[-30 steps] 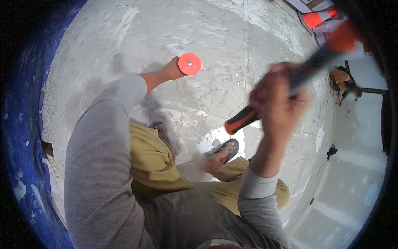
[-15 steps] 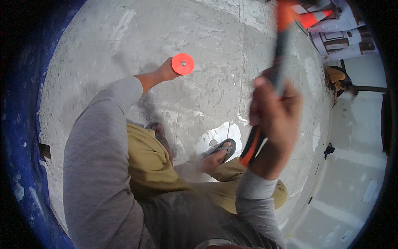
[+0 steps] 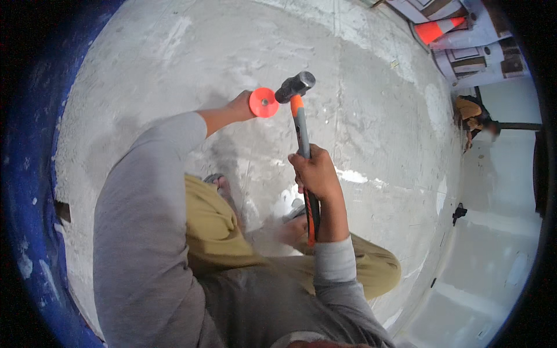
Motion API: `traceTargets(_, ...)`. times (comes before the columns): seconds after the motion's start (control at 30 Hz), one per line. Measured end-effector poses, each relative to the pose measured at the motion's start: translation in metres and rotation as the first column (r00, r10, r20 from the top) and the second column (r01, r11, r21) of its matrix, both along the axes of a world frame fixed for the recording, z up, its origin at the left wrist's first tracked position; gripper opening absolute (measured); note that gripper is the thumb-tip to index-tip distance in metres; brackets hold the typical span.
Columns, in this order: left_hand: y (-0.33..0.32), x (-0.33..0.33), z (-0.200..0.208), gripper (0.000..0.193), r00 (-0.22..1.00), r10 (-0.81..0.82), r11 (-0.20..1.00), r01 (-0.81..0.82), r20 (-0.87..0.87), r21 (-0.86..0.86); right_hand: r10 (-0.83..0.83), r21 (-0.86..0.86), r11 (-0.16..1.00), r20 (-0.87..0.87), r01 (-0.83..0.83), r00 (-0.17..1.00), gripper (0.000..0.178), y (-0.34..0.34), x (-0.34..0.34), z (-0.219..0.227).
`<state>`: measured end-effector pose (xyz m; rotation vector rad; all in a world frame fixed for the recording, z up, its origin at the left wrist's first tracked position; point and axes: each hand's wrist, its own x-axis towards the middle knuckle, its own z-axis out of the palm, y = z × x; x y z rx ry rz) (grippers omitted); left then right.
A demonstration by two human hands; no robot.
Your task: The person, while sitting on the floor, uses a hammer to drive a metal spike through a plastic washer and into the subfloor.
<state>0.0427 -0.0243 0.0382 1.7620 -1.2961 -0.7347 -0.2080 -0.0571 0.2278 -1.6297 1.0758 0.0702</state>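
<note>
My left hand [image 3: 241, 105] is closed beneath a round orange guard with a metal stud at its centre, which looks like the hand guard of a chisel [image 3: 259, 109]. The guard hides the fingers and whatever part of the chisel lies below it. My right hand [image 3: 317, 172] is wrapped round the grey, orange and black handle of a club hammer [image 3: 301, 130]. The hammer's dark steel head [image 3: 295, 87] is just right of the orange guard, close to its edge; whether they touch I cannot tell.
Rough grey concrete floor [image 3: 394, 133] spreads around my feet. Blue sheeting [image 3: 35, 191] runs along the left. At the upper right stands an orange and white cone [image 3: 438, 30] beside printed panels. Another person [image 3: 474, 115] crouches by the pale wall [image 3: 493, 249] on the right.
The hammer has come down and left from its raised, blurred position to beside the orange guard. My left hand and the chisel have shifted slightly right and nearer to me.
</note>
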Motion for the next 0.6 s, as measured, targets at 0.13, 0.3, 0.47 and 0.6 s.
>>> traceTargets(0.13,-0.009,0.02,-0.011,0.045,0.981,0.081,0.991,-0.098,0.177,0.088,-0.046,-0.08,0.995,0.075,0.052,0.996,0.019,-0.007,-0.011,0.042)
traceTargets(0.3,-0.009,0.039,0.002,0.05,0.955,0.279,0.958,-0.27,0.101,-0.092,-0.09,-0.052,0.993,0.207,0.103,0.974,0.018,-0.004,-0.024,0.057)
traceTargets(0.47,-0.009,0.045,0.005,0.049,0.96,0.279,0.96,-0.279,0.001,0.019,-0.092,-0.023,0.995,0.202,0.099,0.975,0.017,0.0,-0.025,0.05)
traceTargets(0.6,-0.015,0.034,-0.012,0.051,0.956,0.24,0.971,-0.235,0.171,-0.05,-0.075,-0.035,0.996,0.184,0.083,0.98,0.017,0.0,-0.023,0.049)
